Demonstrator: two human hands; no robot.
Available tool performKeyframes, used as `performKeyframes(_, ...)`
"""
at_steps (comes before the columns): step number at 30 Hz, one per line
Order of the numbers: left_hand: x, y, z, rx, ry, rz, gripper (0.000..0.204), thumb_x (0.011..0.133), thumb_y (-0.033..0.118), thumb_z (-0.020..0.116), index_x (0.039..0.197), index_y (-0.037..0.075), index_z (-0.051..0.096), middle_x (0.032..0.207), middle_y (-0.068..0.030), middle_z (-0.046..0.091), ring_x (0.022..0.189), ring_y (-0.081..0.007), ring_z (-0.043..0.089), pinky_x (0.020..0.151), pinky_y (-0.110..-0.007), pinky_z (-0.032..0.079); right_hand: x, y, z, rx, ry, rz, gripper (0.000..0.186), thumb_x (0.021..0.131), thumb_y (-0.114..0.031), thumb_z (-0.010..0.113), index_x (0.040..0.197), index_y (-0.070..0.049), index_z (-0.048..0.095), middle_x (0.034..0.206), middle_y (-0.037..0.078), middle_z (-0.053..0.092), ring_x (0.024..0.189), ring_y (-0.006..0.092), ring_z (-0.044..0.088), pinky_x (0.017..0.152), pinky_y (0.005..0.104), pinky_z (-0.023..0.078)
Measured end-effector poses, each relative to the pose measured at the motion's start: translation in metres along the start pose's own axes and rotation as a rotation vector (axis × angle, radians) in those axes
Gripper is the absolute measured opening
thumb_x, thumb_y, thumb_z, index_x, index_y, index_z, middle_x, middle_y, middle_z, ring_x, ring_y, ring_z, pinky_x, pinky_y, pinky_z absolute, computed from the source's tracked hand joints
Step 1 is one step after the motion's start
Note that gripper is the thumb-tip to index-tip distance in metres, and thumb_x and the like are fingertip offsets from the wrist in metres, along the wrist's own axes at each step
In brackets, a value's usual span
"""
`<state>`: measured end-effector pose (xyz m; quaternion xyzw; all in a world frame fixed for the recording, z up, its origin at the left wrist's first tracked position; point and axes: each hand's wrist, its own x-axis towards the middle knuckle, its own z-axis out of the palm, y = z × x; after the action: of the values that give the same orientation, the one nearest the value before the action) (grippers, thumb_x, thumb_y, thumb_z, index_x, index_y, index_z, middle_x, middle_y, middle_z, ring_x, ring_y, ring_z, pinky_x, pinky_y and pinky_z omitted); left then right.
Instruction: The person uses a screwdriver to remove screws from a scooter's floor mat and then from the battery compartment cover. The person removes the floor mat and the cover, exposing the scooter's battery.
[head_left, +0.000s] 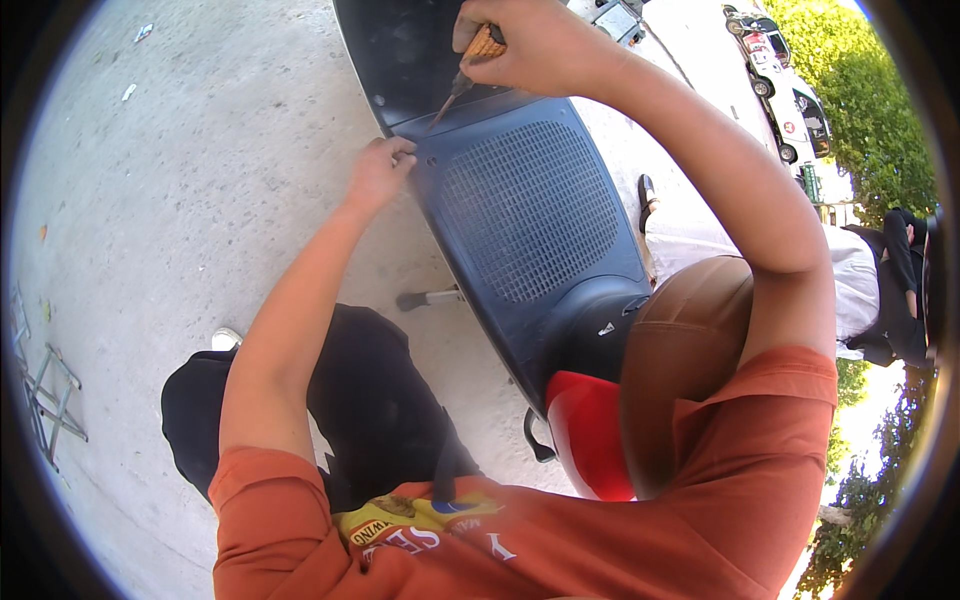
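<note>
A dark grey-blue scooter floorboard (525, 205) with a grid-textured middle lies beside a black front panel (380, 45). My right hand (505, 45) grips a screwdriver (480, 48) with an orange, patterned handle, its thin shaft slanting down to the board's upper left part. My left hand (385, 170) is closed at the board's left edge, just below and left of the screwdriver's tip; what its fingertips hold is too small to make out. A brown seat (655, 390) and a red rear body panel (590, 440) are nearer me.
Another person (860, 290) in pale trousers and a dark top is beyond the seat on the right. Parked vehicles (800, 120) and trees (870, 90) stand farther right. A metal frame (55, 400) rests on the concrete ground (150, 180) at the far left.
</note>
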<state>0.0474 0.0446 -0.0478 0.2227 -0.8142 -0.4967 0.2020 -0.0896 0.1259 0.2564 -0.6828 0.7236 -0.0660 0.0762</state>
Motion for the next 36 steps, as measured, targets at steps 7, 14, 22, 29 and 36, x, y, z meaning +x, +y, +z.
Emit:
performKeyframes(7,-0.005,0.025,0.013,0.108,-0.055,0.127,0.023,0.085,0.018,0.077,0.107,0.009,0.075,0.089,-0.0096,0.062,0.086,-0.027,0.064,0.08,-0.037,0.052,-0.001,0.005,0.001,-0.075,-0.056,0.055,0.02,0.074,-0.014,0.073,0.088,-0.001,0.069,0.084,0.019,0.07,0.083,0.0356,0.071,0.076,0.0418,0.056)
performKeyframes(14,0.002,0.014,0.027,0.049,0.156,0.15,0.016,0.092,0.016,0.07,0.097,0.001,0.073,0.093,-0.0102,0.065,0.085,-0.0254,0.064,0.074,-0.037,0.052,-0.002,0.014,0.01,-0.06,-0.1,0.036,0.019,0.074,-0.014,0.072,0.087,0.0,0.07,0.078,0.018,0.07,0.076,0.0344,0.071,0.071,0.0406,0.056)
performKeyframes(22,-0.006,0.041,-0.016,-1.125,0.056,-0.74,0.013,0.1,0.011,0.055,0.096,0.001,0.062,0.086,-0.0061,0.062,0.077,-0.0145,0.06,0.059,-0.027,0.047,-0.004,0.018,0.025,0.139,-0.083,-0.034,0.017,0.079,-0.014,0.066,0.085,0.002,0.069,0.069,0.015,0.068,0.062,0.0271,0.068,0.061,0.0401,0.055)
performKeyframes(29,0.017,0.053,-0.051,-0.619,-0.308,-0.635,0.019,0.103,0.014,0.044,0.107,0.002,0.058,0.079,-0.0037,0.058,0.059,-0.0083,0.046,0.051,-0.021,0.036,-0.014,0.017,0.017,-0.331,-0.683,0.333,0.026,0.073,-0.005,0.062,0.094,0.006,0.073,0.088,0.023,0.071,0.066,0.0282,0.071,0.063,0.0436,0.059)
performKeyframes(36,0.062,0.092,-0.001,-0.485,-0.432,-0.423,0.027,0.101,0.006,0.046,0.122,-0.005,0.058,0.095,-0.0087,0.065,0.064,-0.006,0.048,0.054,-0.02,0.04,-0.047,0.014,0.008,-0.064,-0.848,0.838,0.025,0.079,-0.005,0.052,0.075,0.019,0.06,0.067,0.024,0.064,0.058,0.0318,0.07,0.048,0.0428,0.056)
